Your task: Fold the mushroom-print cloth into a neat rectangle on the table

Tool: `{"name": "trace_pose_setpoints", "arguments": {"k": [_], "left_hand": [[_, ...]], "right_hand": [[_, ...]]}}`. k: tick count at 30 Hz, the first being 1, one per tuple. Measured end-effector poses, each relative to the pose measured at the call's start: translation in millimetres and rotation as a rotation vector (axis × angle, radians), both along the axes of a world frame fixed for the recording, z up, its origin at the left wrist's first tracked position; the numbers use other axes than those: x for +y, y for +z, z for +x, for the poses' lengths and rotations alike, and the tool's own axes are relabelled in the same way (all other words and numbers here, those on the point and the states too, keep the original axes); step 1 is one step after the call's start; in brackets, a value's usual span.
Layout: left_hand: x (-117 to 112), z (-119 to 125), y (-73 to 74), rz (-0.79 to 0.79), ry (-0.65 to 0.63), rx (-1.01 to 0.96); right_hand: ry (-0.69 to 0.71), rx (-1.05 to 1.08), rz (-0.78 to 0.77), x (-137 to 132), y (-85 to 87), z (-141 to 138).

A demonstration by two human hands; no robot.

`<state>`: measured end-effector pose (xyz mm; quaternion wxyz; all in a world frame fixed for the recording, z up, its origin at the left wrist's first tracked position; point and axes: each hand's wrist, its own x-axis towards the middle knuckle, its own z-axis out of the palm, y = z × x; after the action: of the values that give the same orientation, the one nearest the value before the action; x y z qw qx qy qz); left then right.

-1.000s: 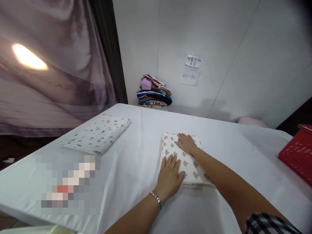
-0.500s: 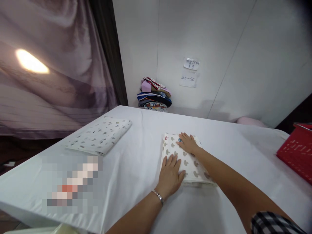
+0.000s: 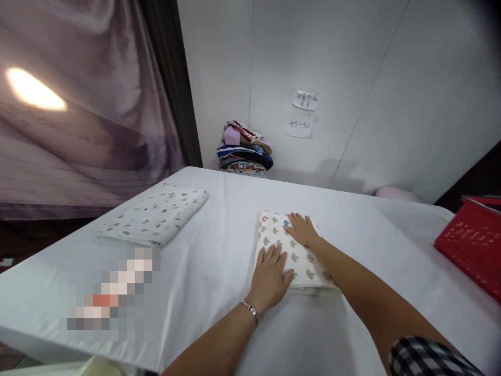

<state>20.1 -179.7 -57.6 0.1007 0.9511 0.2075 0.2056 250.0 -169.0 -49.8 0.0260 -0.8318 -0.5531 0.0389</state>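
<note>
A folded white cloth (image 3: 295, 257) with grey-brown mushroom-like prints lies on the white-covered table (image 3: 219, 292). Small red and blue motifs show near its far edge. My left hand (image 3: 270, 274) rests flat on the cloth's near left part, fingers spread. Farther back, my right hand (image 3: 302, 230) lies flat on the cloth's far right part, fingers stretched out, partly over the blue motif. Neither hand grips anything. To the left lies another folded white cloth (image 3: 154, 215) with small grey-green prints.
A blurred-out item (image 3: 113, 292) lies at the table's near left. On the right stands a red basket (image 3: 472, 243). Behind the far edge, a stack of folded fabrics (image 3: 245, 149) is against the wall. Paper notes (image 3: 300, 126) hang there. A curtain (image 3: 90, 130) hangs at left.
The whole view has shifted slightly, so everything sits a little more to the left and higher. Both hands stay flat on the mushroom-print cloth, with hardly any visible movement.
</note>
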Motion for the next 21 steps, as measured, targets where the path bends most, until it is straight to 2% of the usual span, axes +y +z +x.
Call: {"name": "trace_pose_setpoints", "arguments": {"k": [5, 10, 12, 17, 21], "left_hand": [[1, 0, -0.8, 0.003, -0.001, -0.01], [1, 0, -1.9, 0.007, -0.005, -0.017], [1, 0, -1.9, 0.007, -0.006, -0.018], [1, 0, -2.0, 0.009, -0.006, -0.015], [2, 1, -3.6, 0.021, -0.009, -0.022]], "right_hand": [[-0.018, 0.067, 0.015, -7, 5.4, 8], [-0.301, 0.21, 0.153, -42, 0.2, 26], [-0.375, 0.289, 0.193, -57, -4.7, 29], [-0.488, 0.585, 0.404, -86, -11.9, 15], [-0.569, 0.822, 0.528, -111, -7.9, -5]]}}
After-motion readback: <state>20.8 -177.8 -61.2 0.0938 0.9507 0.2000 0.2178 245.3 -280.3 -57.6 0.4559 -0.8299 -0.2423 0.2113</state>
